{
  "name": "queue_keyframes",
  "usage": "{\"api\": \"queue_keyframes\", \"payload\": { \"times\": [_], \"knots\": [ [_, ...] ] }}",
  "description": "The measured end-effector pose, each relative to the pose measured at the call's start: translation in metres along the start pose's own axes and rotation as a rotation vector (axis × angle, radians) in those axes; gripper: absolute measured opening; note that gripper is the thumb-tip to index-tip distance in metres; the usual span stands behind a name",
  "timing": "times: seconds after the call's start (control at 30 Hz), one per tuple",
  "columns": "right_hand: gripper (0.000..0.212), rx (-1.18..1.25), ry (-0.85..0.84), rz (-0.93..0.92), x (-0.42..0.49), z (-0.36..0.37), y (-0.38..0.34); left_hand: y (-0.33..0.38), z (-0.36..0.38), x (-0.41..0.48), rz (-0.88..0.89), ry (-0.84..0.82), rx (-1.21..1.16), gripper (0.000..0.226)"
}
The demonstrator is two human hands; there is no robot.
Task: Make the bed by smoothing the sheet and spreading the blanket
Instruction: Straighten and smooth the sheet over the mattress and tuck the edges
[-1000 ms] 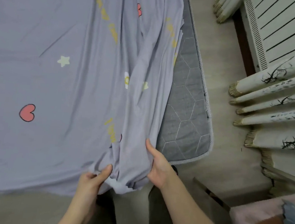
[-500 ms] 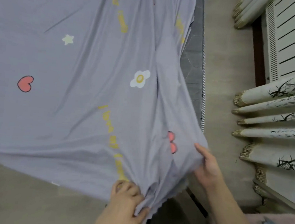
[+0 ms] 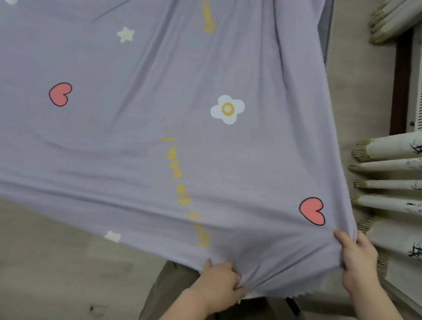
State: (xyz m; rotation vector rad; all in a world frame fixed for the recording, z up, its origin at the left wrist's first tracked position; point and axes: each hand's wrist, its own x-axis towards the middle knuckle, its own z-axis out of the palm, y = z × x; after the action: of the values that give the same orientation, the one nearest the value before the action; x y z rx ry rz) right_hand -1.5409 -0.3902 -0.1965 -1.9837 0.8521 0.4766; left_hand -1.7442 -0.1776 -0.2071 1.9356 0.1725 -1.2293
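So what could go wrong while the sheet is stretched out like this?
1. The left hand grips a bunched wad of the sheet. Creases fan out from it and may stay if it is laid down that way.
2. The right hand holds the corner close to the fringed rolls, so a swing could knock them.
3. The near edge hangs over the floor and might drag on it.

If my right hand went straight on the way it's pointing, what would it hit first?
Your right hand, gripping the sheet corner, points forward and slightly left. It would likely push into that sheet, near the red heart; depth is hard to judge.
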Motion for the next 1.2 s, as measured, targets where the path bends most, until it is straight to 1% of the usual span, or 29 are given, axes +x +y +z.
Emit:
{"api": "queue_keyframes", "payload": {
  "times": [0.07,0.1,0.17,0.2,0.23,0.27,0.3,0.33,0.37,0.4,0.43,0.47,0.5,0.53,0.57,0.6,0.63,0.7,0.73,0.8,0.83,0.9,0.97,1.0,1.03,1.07,1.1,1.13,1.2],
  "knots": [
    [0.015,-0.168,0.079,-0.054,0.010,0.002,0.011,-0.002,-0.002,0.001,0.054,-0.050,-0.023,0.048],
    [0.016,-0.246,0.106,-0.048,0.016,0.007,0.016,-0.002,-0.003,0.001,0.062,-0.094,-0.103,0.050],
    [0.028,-0.407,0.135,0.064,0.030,0.020,0.022,-0.002,-0.008,0.000,0.026,-0.122,-0.355,0.049],
    [0.039,-0.425,0.120,0.158,0.036,0.029,0.021,-0.004,-0.013,-0.001,0.020,-0.063,-0.431,0.046],
    [0.051,-0.377,0.098,0.228,0.041,0.039,0.018,-0.009,-0.019,-0.002,0.036,0.060,-0.426,0.041],
    [0.060,-0.296,0.076,0.257,0.043,0.051,0.011,-0.016,-0.026,-0.001,0.058,0.239,-0.372,0.035],
    [0.066,-0.221,0.056,0.231,0.046,0.064,0.002,-0.026,-0.035,0.001,0.081,0.433,-0.299,0.028],
    [0.069,-0.177,0.034,0.156,0.048,0.077,-0.009,-0.036,-0.044,0.001,0.081,0.614,-0.236,0.027],
    [0.071,-0.156,-0.006,0.052,0.048,0.088,-0.021,-0.046,-0.056,0.001,0.054,0.774,-0.183,0.034],
    [0.072,-0.160,-0.065,-0.059,0.047,0.101,-0.034,-0.058,-0.068,0.002,-0.008,0.891,-0.126,0.045],
    [0.074,-0.194,-0.128,-0.163,0.048,0.114,-0.047,-0.070,-0.083,0.001,-0.123,0.940,-0.074,0.056],
    [0.077,-0.266,-0.170,-0.246,0.050,0.125,-0.058,-0.082,-0.096,0.002,-0.273,0.923,-0.040,0.066],
    [0.079,-0.365,-0.174,-0.301,0.053,0.135,-0.067,-0.094,-0.108,0.003,-0.417,0.880,-0.031,0.073],
    [0.081,-0.467,-0.133,-0.314,0.056,0.141,-0.076,-0.106,-0.117,0.004,-0.525,0.834,-0.047,0.078],
    [0.078,-0.541,-0.062,-0.292,0.060,0.143,-0.082,-0.117,-0.124,0.005,-0.591,0.781,-0.090,0.082],
    [0.067,-0.580,0.009,-0.262,0.063,0.144,-0.087,-0.126,-0.129,0.005,-0.615,0.727,-0.131,0.085],
    [0.051,-0.610,0.058,-0.242,0.066,0.143,-0.091,-0.133,-0.129,0.005,-0.613,0.674,-0.144,0.087],
    [0.024,-0.634,0.070,-0.227,0.073,0.137,-0.093,-0.141,-0.120,0.008,-0.558,0.595,-0.042,0.086],
    [0.017,-0.619,0.066,-0.227,0.076,0.133,-0.093,-0.141,-0.114,0.009,-0.512,0.555,0.027,0.083],
    [0.019,-0.545,0.064,-0.202,0.080,0.126,-0.092,-0.129,-0.103,0.007,-0.379,0.478,0.180,0.075],
    [0.021,-0.503,0.074,-0.160,0.081,0.122,-0.090,-0.122,-0.100,0.004,-0.306,0.450,0.270,0.070],
    [0.025,-0.504,0.107,-0.045,0.081,0.118,-0.082,-0.109,-0.096,-0.002,-0.198,0.329,0.387,0.062],
    [0.025,-0.533,0.126,0.025,0.077,0.119,-0.077,-0.098,-0.094,-0.004,-0.113,0.228,0.441,0.061],
    [0.019,-0.527,0.130,0.024,0.076,0.121,-0.080,-0.094,-0.097,-0.005,-0.055,0.183,0.427,0.063],
    [0.013,-0.519,0.127,-0.006,0.075,0.123,-0.084,-0.091,-0.101,-0.003,0.027,0.195,0.353,0.067],
    [0.022,-0.520,0.114,-0.052,0.074,0.126,-0.092,-0.090,-0.102,0.004,0.109,0.260,0.261,0.073],
    [0.036,-0.526,0.082,-0.100,0.076,0.129,-0.100,-0.088,-0.106,0.010,0.125,0.219,0.155,0.074],
    [0.047,-0.525,0.041,-0.154,0.077,0.133,-0.111,-0.085,-0.115,0.015,0.124,0.210,0.093,0.069],
    [0.057,-0.544,-0.038,-0.281,0.084,0.142,-0.134,-0.076,-0.136,0.024,0.095,0.347,0.097,0.061]
  ]
}}
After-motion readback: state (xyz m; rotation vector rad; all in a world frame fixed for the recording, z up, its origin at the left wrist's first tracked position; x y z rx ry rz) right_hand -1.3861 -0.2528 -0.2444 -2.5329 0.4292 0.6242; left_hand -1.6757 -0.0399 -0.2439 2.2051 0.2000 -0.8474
